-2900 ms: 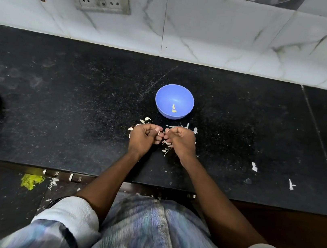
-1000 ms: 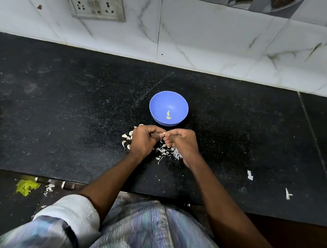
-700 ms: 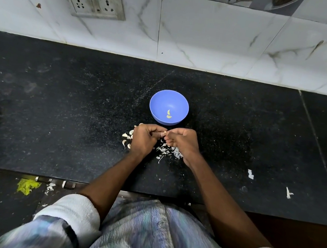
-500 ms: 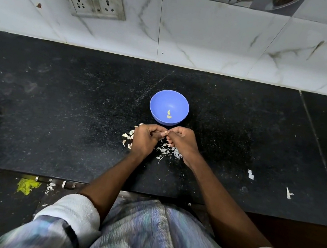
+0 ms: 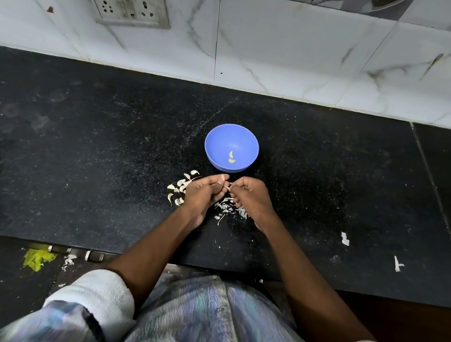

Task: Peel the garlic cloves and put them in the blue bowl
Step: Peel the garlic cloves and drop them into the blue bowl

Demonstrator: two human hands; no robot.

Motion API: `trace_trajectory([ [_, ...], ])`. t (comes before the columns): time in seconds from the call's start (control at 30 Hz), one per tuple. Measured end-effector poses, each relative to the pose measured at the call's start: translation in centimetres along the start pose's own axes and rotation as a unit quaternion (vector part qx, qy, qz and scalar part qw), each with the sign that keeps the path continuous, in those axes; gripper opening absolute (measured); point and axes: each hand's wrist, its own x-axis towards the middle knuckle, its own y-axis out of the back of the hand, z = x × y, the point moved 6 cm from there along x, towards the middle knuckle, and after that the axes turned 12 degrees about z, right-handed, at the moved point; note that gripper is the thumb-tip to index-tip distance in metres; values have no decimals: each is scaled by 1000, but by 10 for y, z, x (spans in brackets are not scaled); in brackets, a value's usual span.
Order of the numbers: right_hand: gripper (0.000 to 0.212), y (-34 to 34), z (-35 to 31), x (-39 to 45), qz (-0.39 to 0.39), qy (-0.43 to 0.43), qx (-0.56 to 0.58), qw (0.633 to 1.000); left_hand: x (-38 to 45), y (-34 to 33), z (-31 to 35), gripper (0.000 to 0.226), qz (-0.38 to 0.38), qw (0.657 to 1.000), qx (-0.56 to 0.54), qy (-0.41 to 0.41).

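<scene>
At frame centre, hands: left hand (image 5: 201,193) and right hand (image 5: 252,199) are both pinching one garlic clove (image 5: 227,185), fingertips meeting.
Just above: blue bowl (image 5: 216,146) is holding peeled cloves (image 5: 231,157).
Surface (image 5: 75,148): peels (image 5: 227,209) are lying under the hands.

Just in front of the blue bowl (image 5: 231,147), which holds two peeled garlic pieces (image 5: 231,157), the left hand (image 5: 202,193) and right hand (image 5: 252,199) meet fingertip to fingertip, pinching a small garlic clove (image 5: 226,183). Unpeeled cloves (image 5: 180,188) lie left of the bowl's near side; skin scraps (image 5: 227,208) lie beneath the hands.
</scene>
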Motion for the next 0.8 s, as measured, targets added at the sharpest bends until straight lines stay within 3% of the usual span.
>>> trace_trajectory([
  [0.2, 25, 9, -2, 7, 60, 72, -116, 989, 1, 2, 5, 27, 20, 996, 73, -42],
  [0.27, 17, 11, -3, 8, 65, 85, -142, 984, -2, 3, 9, 22, 24, 995, 85, -55],
  [0.37, 22, 11, -5, 5, 54, 81, -102, 990, -3, 4, 10, 18, 19, 991, 112, -76],
  [0.43, 13, 12, -10, 4, 63, 102, -84, 989, -1, 4, 11, 17, 19, 985, 143, -97],
  [0.8, 4, 14, -17, 2, 98, 137, -114, 979, -3, 2, 27, 14, 28, 960, 223, -169],
])
